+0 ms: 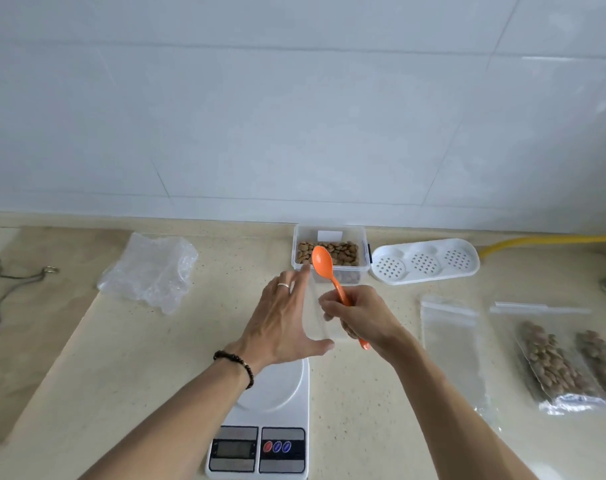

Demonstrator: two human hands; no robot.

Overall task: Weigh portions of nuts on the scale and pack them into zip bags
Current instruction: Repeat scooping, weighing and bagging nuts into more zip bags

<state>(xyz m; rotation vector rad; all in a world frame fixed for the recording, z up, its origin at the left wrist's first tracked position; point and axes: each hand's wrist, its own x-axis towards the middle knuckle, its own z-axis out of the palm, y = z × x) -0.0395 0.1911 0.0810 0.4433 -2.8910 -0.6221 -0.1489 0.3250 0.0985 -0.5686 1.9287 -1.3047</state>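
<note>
a person's two hands meet above a white kitchen scale (270, 393) on a beige tabletop (121, 375). the left hand (280, 320), a ring on one finger and a dark bead bracelet (235, 363) at the wrist, is spread with fingers straight, its thumb and palm against the side of a clear, nearly see-through zip bag (324, 313) held upright between both hands. the right hand (358, 315) is curled round the handle of an orange spoon (329, 275) and appears also to pinch the bag's other edge, though the thin plastic makes that grip hard to read. the spoon's bowl points away from the person and sits in front of a clear plastic container of nuts (331, 252) at the back of the tabletop, against the white tiled wall (294, 116). whether the spoon carries any nuts cannot be told.

just right of the container lies a white perforated tray (424, 261), and a yellow hose (536, 241) runs along the wall beyond it. on the right side of the tabletop an empty zip bag (453, 344) lies flat, and beside it two filled zip bags of nuts (568, 365) lie side by side. to the left, a crumpled clear plastic bag (149, 271) rests well apart from the scale. the scale's display (233, 449) and three buttons face the person; its reading is not legible.
</note>
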